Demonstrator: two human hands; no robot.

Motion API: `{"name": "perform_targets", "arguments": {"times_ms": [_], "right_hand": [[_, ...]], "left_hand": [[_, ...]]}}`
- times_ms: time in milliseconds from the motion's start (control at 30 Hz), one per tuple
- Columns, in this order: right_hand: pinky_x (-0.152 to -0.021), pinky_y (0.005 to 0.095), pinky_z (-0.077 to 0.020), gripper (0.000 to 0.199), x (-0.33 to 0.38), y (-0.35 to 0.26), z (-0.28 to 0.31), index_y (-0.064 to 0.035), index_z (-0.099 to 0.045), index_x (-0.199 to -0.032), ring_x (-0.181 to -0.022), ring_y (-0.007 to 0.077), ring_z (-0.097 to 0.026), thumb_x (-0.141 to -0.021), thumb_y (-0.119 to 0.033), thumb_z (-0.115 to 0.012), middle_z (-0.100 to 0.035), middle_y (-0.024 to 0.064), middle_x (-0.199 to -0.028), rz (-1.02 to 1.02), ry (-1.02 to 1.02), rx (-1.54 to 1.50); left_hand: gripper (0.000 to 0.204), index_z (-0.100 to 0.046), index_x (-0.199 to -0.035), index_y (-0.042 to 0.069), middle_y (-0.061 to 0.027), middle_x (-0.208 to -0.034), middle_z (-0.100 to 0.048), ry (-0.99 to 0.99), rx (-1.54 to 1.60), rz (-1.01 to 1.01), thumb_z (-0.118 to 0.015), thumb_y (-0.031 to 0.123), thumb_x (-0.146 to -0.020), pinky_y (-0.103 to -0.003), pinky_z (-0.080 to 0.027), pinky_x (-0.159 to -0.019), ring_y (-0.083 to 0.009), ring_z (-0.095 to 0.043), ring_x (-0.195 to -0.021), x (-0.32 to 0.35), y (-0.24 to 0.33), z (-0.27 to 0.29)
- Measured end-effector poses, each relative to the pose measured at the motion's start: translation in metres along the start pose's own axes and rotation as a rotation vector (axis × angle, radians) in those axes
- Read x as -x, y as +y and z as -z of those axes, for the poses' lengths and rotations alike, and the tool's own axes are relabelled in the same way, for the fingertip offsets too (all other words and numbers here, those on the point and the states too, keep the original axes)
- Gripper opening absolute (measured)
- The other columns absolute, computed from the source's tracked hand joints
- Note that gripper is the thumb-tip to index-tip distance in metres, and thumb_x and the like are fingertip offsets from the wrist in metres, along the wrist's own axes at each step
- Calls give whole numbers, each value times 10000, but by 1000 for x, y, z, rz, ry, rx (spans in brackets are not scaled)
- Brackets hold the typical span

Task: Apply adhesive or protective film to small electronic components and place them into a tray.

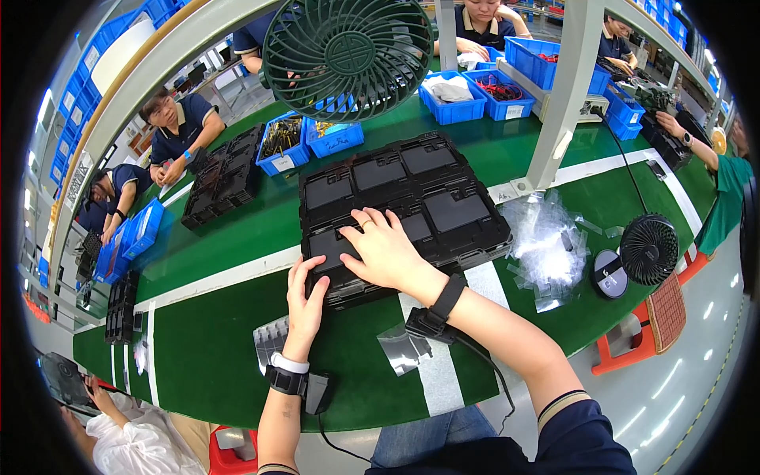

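Note:
A black plastic tray [412, 198] with several compartments lies in front of me on the green table. Flat dark rectangular panels [328, 188] sit in its compartments. My right hand [384, 252] rests over the near-left compartment, fingers spread, their tips touching the panel there. At the tray's near-left corner is my left hand [305, 307], its thumb and fingers apart and the fingertips against the edge. Some of its fingers are partly hidden. Both wrists wear black strapped devices with cables.
Clear film pieces [546, 249] pile right of the tray, near a small black fan [649, 249] and a round dark disc [610, 274]. A larger green fan [348, 55] hangs overhead. Blue bins [281, 145] and another black tray [226, 178] stand beyond. Co-workers sit around the table.

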State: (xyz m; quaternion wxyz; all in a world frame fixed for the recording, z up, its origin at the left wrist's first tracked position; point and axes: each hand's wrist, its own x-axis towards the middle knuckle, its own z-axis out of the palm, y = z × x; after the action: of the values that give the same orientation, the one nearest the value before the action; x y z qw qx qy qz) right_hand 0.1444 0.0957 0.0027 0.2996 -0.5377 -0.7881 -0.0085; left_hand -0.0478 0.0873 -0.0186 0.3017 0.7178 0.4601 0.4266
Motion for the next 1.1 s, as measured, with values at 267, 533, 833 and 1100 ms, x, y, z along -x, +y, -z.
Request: {"name": "perform_targets", "arguments": {"times_ms": [267, 533, 833, 1100], "right_hand": [[-985, 541, -314, 430, 0, 0, 1, -62, -556, -1138, -1201, 370, -405, -813, -341, -590, -459, 210, -1248, -5, -5, 0], [-989, 541, -310, 435, 0, -1, 2, -61, -554, -1144, -1206, 380, -397, -812, -340, -590, -454, 212, -1257, -7, -17, -10], [-993, 542, -305, 434, 0, -1, 2, -64, -552, -1149, -1213, 371, -395, -815, -339, -587, -450, 212, -1259, -10, -21, -5], [-989, 541, -309, 434, 0, 0, 1, -61, -555, -1145, -1207, 369, -400, -813, -338, -591, -454, 209, -1252, -2, -8, -7]], "left_hand": [[313, -582, -1111, 95, -189, -1263, -449, 3, 2, 7, -588, 84, -799, -372, -305, -1023, -303, -390, -1240, 0, 0, 0], [312, -579, -1109, 88, -182, -1249, -457, 4, 9, 6, -586, 75, -798, -371, -303, -1023, -298, -393, -1233, 0, 2, 0], [316, -578, -1115, 96, -186, -1267, -447, -5, 1, 4, -587, 83, -800, -376, -297, -1029, -301, -387, -1242, 0, 0, 0], [320, -579, -1121, 112, -193, -1283, -435, -1, -5, 8, -591, 92, -803, -374, -306, -1023, -305, -398, -1240, 0, 0, 0]]}}
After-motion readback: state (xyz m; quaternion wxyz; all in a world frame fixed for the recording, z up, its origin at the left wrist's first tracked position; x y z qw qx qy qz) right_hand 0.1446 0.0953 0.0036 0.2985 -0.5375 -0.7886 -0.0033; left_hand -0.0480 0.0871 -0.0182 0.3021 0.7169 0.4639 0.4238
